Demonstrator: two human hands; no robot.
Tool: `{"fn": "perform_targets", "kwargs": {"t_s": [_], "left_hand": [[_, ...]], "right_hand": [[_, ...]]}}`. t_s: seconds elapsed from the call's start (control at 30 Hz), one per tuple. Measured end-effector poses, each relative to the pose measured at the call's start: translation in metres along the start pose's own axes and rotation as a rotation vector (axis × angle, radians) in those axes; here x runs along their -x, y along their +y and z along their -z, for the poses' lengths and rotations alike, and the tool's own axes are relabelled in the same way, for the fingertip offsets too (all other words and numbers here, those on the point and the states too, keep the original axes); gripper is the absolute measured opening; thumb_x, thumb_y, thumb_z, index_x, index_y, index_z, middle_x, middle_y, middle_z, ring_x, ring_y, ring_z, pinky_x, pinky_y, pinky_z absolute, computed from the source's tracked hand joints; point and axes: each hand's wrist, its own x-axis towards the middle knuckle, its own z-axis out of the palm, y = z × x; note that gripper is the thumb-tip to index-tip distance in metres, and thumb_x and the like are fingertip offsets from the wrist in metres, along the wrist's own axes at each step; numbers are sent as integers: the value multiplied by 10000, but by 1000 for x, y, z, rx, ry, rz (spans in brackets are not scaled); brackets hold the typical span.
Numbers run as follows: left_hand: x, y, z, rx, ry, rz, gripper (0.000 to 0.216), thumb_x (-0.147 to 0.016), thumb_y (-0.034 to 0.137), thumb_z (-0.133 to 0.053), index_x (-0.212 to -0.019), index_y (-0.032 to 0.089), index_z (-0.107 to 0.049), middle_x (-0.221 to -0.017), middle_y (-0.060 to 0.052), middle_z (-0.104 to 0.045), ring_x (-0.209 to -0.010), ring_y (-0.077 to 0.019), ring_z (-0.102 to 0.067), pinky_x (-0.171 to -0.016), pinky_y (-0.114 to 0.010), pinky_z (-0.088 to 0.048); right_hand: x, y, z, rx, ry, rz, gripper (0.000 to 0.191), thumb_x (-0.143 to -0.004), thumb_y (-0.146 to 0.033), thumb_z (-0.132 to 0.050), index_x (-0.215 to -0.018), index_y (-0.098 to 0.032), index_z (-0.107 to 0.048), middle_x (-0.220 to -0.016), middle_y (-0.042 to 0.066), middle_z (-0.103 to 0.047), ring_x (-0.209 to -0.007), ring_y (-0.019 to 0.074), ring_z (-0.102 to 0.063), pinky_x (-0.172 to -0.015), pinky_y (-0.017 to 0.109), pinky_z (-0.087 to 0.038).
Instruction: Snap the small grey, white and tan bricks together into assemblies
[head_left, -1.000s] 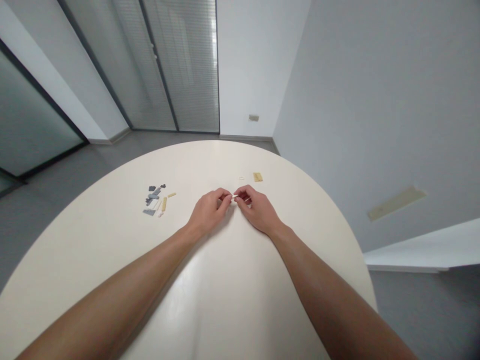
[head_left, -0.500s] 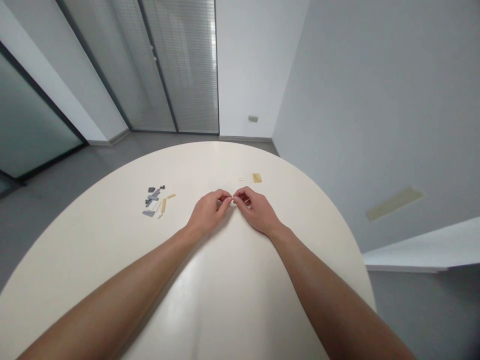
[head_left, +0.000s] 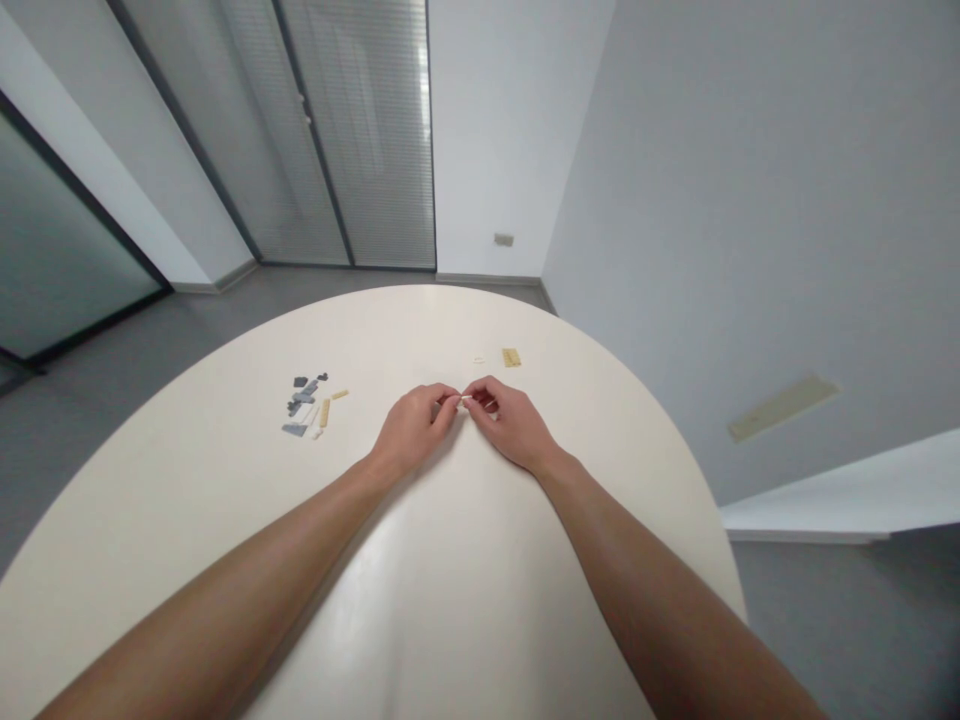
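Note:
Over the middle of the round white table [head_left: 420,600], my left hand [head_left: 418,422] and my right hand [head_left: 508,420] meet at their fingertips. Between them shows a small thin white piece [head_left: 466,398], pinched from the right by my thumb and forefinger. My left thumb and forefinger are pressed together at its left end; what else they may hold is too small to make out. Just beyond my hands lie a tiny white piece [head_left: 478,359] and a flat tan square [head_left: 511,357].
To the left lies a loose group of grey pieces [head_left: 302,397], with a tan strip [head_left: 325,412], a shorter tan strip [head_left: 340,394] and small white bits [head_left: 317,433]. The table's curved far edge faces a glass partition [head_left: 367,140] and a white wall.
My fingers have shifted slightly, and more of the thin white piece shows between them. The whole view has moved a little; the pieces on the table lie as before.

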Motion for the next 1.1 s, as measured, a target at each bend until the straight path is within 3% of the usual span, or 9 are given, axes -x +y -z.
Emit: {"fn": "perform_targets", "kwargs": {"t_s": [0.7, 1.1], "left_hand": [[0, -3, -1, 34, -55, 19, 283, -980, 336, -452, -981, 203, -703, -947, -74, -759, -812, -206, -669, -743, -331, -481], [-1, -5, -2, -33, -71, -3, 289, -983, 335, -449, -974, 204, -707, -915, -71, -751, -841, -224, -656, -761, -349, -468]], "right_hand": [[1, 1, -1, 42, -10, -10, 148, -955, -327, -560, -1021, -224, -644, -916, 34, -720, -816, 168, -643, -766, 304, -478], [0, 2, -1, 48, -24, -26, 155, -954, -330, -559, -1024, -224, -647, -927, 36, -733, -832, 169, -658, -774, 307, -479]]}}
